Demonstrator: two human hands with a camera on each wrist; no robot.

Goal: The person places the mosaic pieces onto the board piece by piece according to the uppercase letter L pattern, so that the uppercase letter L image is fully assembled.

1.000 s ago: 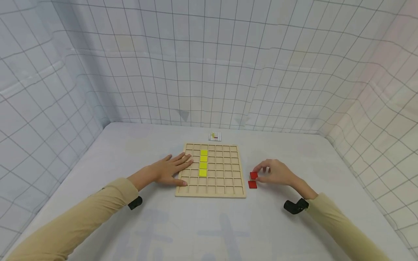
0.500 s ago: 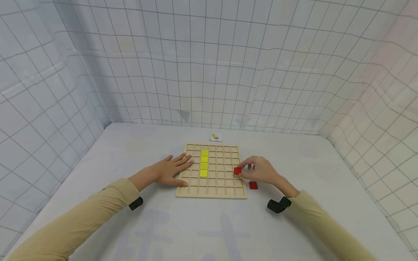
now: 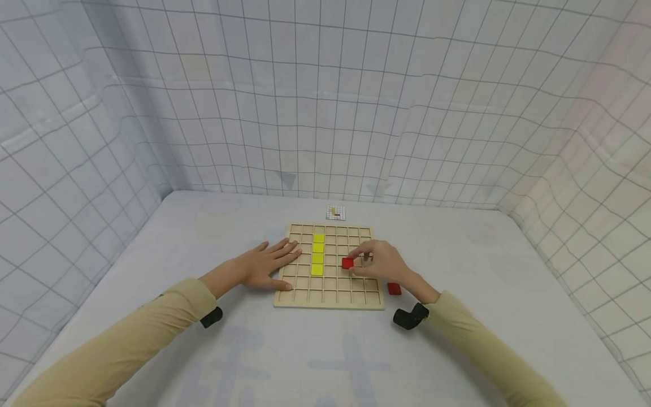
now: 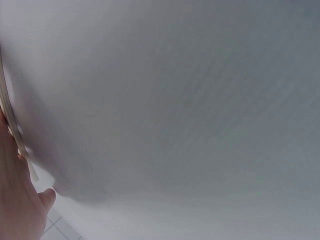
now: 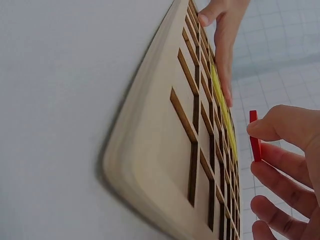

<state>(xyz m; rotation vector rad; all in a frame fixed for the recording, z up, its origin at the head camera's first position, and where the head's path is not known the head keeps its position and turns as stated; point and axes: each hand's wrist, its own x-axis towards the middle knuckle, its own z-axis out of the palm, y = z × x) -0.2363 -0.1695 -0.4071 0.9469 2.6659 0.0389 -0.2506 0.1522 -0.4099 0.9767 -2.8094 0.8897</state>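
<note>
A light wooden grid board (image 3: 329, 306) lies flat on the table, with several yellow square tiles (image 3: 317, 248) in one column. On the board's left edge my left hand (image 3: 263, 265) rests with straight, spread fingers; the left wrist view catches only part of this hand (image 4: 20, 200) beside the board's edge. Between thumb and fingers my right hand (image 3: 381, 263) pinches a red square tile (image 3: 347, 263) over the board, right of the yellow column. In the right wrist view that red tile (image 5: 255, 137) is held clear above the grid. Another red tile (image 3: 394, 289) lies on the table by the board's right edge.
Behind the board lies a small card (image 3: 335, 212) with a printed grid and coloured marks. A white cloth covers the table (image 3: 285, 356). Grid-patterned curtains (image 3: 325, 113) enclose the back and sides.
My right hand has picked up one red tile from the table beside the board and carried it left over the grid. The left hand stays in place.
</note>
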